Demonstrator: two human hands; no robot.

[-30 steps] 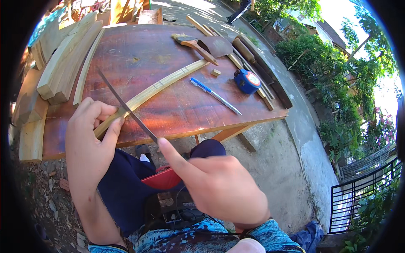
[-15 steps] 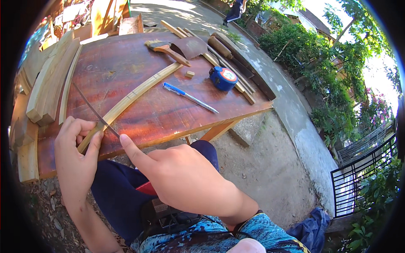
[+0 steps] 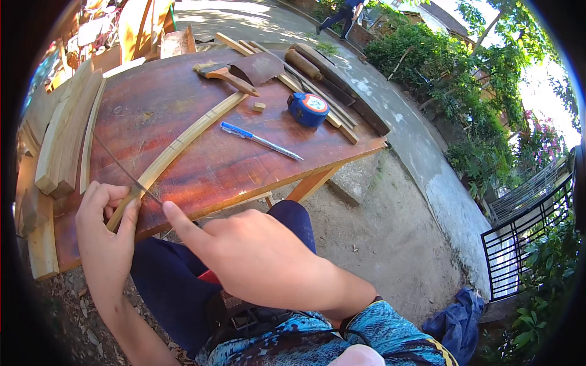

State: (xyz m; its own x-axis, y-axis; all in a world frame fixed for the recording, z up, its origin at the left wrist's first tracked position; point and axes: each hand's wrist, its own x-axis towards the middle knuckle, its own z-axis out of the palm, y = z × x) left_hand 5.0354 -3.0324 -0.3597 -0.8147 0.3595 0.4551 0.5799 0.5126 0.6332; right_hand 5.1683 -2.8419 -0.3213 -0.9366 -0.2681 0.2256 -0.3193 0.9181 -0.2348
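Note:
A long, thin wooden strip (image 3: 174, 145) with pencil-like marks across it lies on the reddish-brown table (image 3: 195, 174), its near end at the front edge. My left hand (image 3: 110, 222) grips that near end, thumb on one side and fingers on the other. Across the strip, just beyond my left thumb, runs a narrow dark saw blade (image 3: 116, 160), seen nearly edge-on. My right hand (image 3: 250, 256) is closed around the saw's handle, which it hides, with the index finger stretched along toward the blade. A blue pen (image 3: 262, 141) and a small wooden block (image 3: 259, 107) lie beyond the strip.
A blue tape measure (image 3: 307, 110), a wooden-handled brush (image 3: 226, 76), brown sandpaper-like sheet (image 3: 259, 67) and several wooden strips lie toward the table's far right. Thick wooden pieces (image 3: 67, 140) are stacked at the left. A person (image 3: 345, 18) walks on the path behind.
The whole view has shifted and turned slightly, moving the table leftward in the picture. Both hands keep their grips near the strip's end. The person on the path has moved to the right.

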